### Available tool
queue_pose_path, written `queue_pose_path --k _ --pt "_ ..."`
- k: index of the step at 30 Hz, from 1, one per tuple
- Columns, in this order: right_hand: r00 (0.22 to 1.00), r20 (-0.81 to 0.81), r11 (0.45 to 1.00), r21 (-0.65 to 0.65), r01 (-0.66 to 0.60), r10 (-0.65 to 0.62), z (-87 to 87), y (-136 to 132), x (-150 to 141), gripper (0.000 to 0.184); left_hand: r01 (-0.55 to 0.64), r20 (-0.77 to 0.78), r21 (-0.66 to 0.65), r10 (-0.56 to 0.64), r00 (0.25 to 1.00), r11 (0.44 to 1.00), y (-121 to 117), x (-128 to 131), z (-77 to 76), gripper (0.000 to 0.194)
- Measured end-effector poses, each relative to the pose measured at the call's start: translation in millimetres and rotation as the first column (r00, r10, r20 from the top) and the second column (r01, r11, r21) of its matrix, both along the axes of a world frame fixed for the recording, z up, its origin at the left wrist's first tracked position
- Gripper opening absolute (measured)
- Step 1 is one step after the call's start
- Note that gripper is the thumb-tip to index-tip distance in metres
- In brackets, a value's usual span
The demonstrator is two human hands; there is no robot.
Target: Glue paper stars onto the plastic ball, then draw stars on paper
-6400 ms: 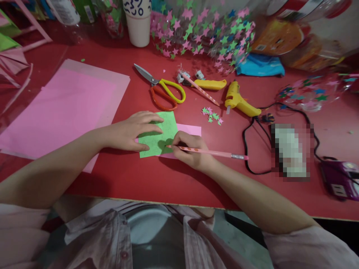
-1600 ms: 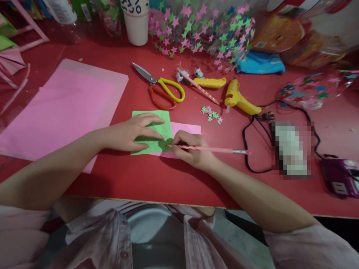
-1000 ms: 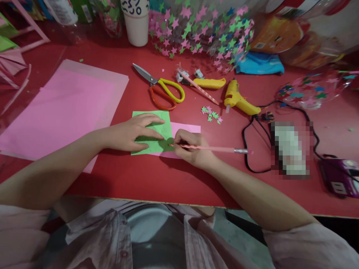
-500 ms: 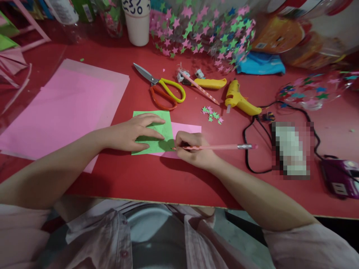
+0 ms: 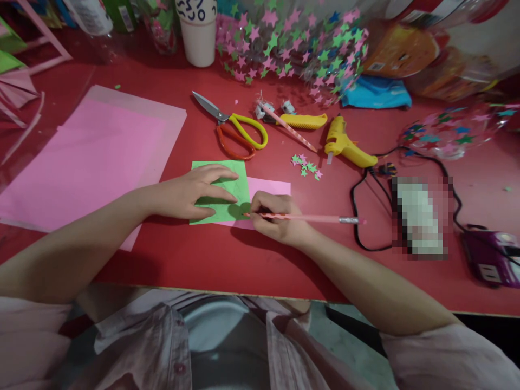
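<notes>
My left hand (image 5: 199,192) lies with fingers spread on a square of green paper (image 5: 221,211), which overlaps a pink paper piece (image 5: 270,186). Faint marks show on the green sheet. In my right hand (image 5: 278,216) is a pink pencil (image 5: 317,218), held almost level, its tip over the green paper near the right edge and its eraser end pointing right. Whether the tip touches the paper I cannot tell. Beyond my hands rest scissors (image 5: 244,132) with red and yellow handles, and a small group of star cutouts (image 5: 306,166).
Large pink sheets (image 5: 101,146) lie at the left. A second pencil (image 5: 290,129), a yellow cutter (image 5: 306,121) and a yellow glue gun (image 5: 347,143) with a black cord lie farther back. Behind them stand a white cup (image 5: 199,40) and clear star-filled packaging (image 5: 284,46). A purple box (image 5: 491,257) sits right.
The pencil tip has shifted slightly left over the green paper, and its eraser end has dropped a little toward me. My left hand stays in place.
</notes>
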State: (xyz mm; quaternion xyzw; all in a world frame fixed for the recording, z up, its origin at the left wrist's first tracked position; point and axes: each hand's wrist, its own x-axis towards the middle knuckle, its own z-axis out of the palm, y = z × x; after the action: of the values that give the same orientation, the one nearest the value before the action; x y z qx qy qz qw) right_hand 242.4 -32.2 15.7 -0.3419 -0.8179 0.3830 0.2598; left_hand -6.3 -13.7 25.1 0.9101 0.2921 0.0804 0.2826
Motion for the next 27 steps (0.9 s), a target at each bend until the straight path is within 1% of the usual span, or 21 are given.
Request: queue_pose_path --k 4,7,12,15,17,21,27 --pt "1.000 0.010 1.000 0.012 -0.005 0.005 -1.5 -1.1 -0.3 0.009 0.006 -0.007 0.015 -0.006 1.000 1.000 -0.1 -0.2 -0.6 0.041" --pt "1.000 0.009 1.000 0.012 -0.007 0.007 1.1 -2.4 -1.6 0.009 0.012 -0.012 0.015 -0.011 1.000 1.000 -0.1 0.0 -0.2 0.041" --pt "0.999 0.044 0.999 -0.035 -0.005 0.006 6.1 -4.4 -3.6 0.008 0.007 -0.013 0.022 -0.007 1.000 1.000 -0.3 0.2 -0.6 0.042" --pt "0.998 0.060 0.999 -0.043 0.000 0.003 5.5 -4.5 -3.6 0.007 0.013 -0.011 0.033 -0.013 1.000 0.999 -0.3 0.0 -1.4 0.041" --pt "0.998 0.057 1.000 -0.025 -0.001 0.003 4.1 -4.3 -3.2 0.008 0.012 -0.011 0.036 -0.012 1.000 0.999 -0.3 0.0 -1.4 0.041" --pt "0.998 0.055 1.000 0.011 0.021 -0.021 2.2 -4.5 -2.6 0.011 0.009 -0.019 0.026 -0.009 1.000 1.000 -0.3 0.2 -0.2 0.041" --pt "0.995 0.040 0.995 0.018 0.096 -0.096 -2.2 -5.3 -2.3 0.012 -0.001 0.001 0.016 0.001 1.000 1.000 -0.3 0.3 -0.3 0.042"
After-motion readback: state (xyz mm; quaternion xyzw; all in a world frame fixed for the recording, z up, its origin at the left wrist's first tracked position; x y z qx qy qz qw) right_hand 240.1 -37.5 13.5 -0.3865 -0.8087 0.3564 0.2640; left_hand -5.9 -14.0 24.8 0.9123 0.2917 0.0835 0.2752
